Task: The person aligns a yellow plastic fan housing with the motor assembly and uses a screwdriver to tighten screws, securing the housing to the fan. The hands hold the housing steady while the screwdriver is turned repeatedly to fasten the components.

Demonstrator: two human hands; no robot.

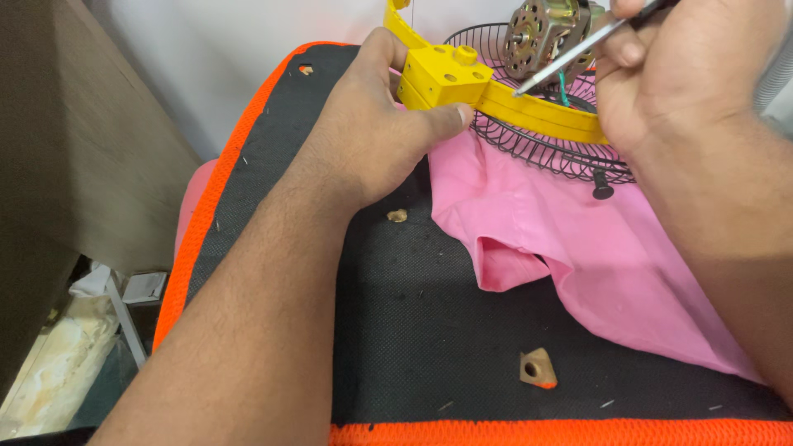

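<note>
We find a black mat with an orange woven border (248, 124) as the surface, set against a pale wall, with a pink cloth (562, 239) spread over its right half toward the far edge. The left hand (376, 136) is closed around the yellow fan bracket (446, 76) near the far edge, thumb pressed under its block. The right hand (686, 70) grips a screwdriver (570, 58), its tip resting on the yellow ring beside the exposed motor (545, 37) and the black wire guard (537, 144). We judge the risks as follows: the tip could skid off the smooth plastic toward the left thumb or the green wire; the bracket, held one-handed, could twist; a loose screw could vanish into the cloth folds. A wooden wedge (537, 369) lies near the front edge.
</note>
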